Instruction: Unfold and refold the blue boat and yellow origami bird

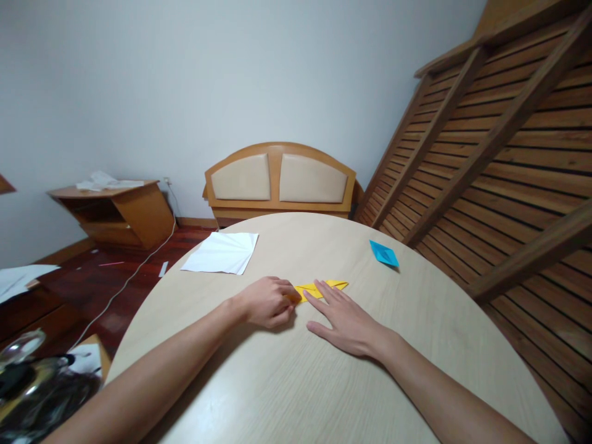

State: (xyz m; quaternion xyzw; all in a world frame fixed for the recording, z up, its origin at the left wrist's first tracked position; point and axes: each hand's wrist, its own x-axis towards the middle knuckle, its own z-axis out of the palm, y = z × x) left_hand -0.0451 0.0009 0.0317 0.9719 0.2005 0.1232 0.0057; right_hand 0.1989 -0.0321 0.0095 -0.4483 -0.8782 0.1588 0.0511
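A folded piece of yellow paper (307,290) lies on the round wooden table (277,382), long and narrow with pointed ends. My left hand (271,302) is curled, its fingers closed on the paper's left end and hiding that part. Spread fingers of my right hand (345,317) rest flat across the paper's middle and right side, with the thumb apart on the tabletop. Farther off to the right sits a folded blue paper piece (383,253). White sheets of paper (222,253) lie at the table's far left.
Beyond the table stands a headboard (280,176) with two cream panels. A slatted wooden frame (509,154) leans along the right side. On the left are a low cabinet (134,213) with papers on top and a white cable (132,277) across the floor.
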